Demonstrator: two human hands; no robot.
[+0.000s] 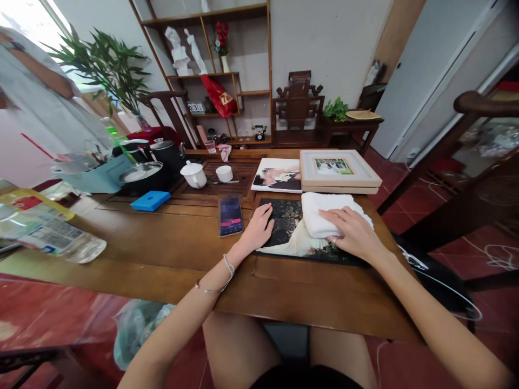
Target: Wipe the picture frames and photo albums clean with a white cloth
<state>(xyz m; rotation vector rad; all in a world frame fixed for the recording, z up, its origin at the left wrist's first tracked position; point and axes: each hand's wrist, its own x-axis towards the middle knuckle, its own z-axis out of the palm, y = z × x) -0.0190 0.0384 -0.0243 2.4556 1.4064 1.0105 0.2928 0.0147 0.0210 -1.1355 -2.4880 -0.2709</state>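
Observation:
A dark photo panel (281, 229) with a pale gown printed on it lies flat on the wooden table before me. My left hand (259, 226) rests at its left edge, thumb and fingers apart. My right hand (352, 229) holds a folded white towel (320, 216) against the panel's right half. The towel covers much of the print there. A phone (230, 216) with a lit screen lies just left of my left hand. Behind the panel are a second photo panel (278, 174) and a stack of pale picture frames (340, 168).
On the tea tray stand a lidded white cup (193, 174) and a small white bowl (224, 173). A blue block (151, 200), a black kettle (165, 156) and a clear bottle (73, 237) are leftward. One person (44, 92) stands at far left. A chair (430, 216) is close right.

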